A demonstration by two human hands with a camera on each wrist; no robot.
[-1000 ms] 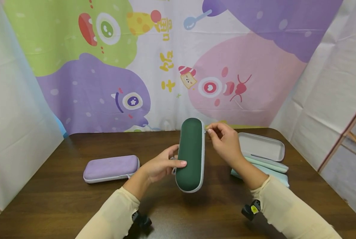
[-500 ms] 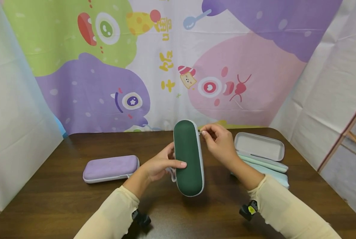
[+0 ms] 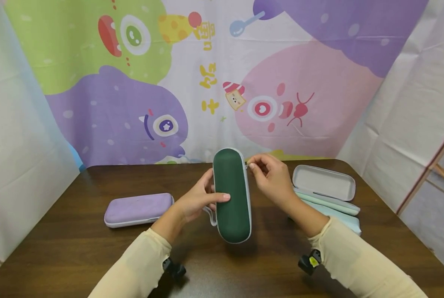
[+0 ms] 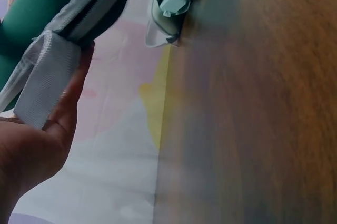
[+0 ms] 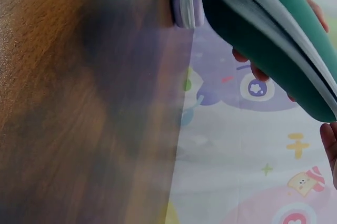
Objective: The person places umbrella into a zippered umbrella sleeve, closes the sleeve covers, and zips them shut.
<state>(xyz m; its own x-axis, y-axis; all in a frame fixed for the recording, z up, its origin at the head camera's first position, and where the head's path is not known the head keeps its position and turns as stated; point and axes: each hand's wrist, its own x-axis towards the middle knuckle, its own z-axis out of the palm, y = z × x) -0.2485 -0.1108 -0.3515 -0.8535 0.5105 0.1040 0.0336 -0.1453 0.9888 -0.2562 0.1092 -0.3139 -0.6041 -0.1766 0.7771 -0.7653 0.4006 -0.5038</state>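
A dark green zippered hard case [image 3: 231, 196] with light grey edging stands nearly upright above the table. My left hand [image 3: 194, 203] grips its left side, thumb across the front and the other fingers behind. A grey wrist strap [image 4: 50, 79] hangs from the case by the left palm. My right hand [image 3: 272, 178] pinches the small zipper pull [image 3: 246, 166] at the case's upper right edge. In the right wrist view the grey zipper band [image 5: 279, 21] runs along the case's side with a dark line in it. Whether the zip is parted there, I cannot tell. The case's inside is hidden.
A lilac zippered case [image 3: 138, 210] lies on the brown wooden table [image 3: 73, 248] at the left. At the right, partly behind my right forearm, an opened case with a grey inner shell [image 3: 324, 182] lies by a mint-green pouch [image 3: 337, 217]. A printed cartoon curtain [image 3: 214, 136] hangs behind.
The green case has shifted a little to the left and its tilt has changed. Both hands went with it, my right hand still on the zipper pull. More of the strap shows.
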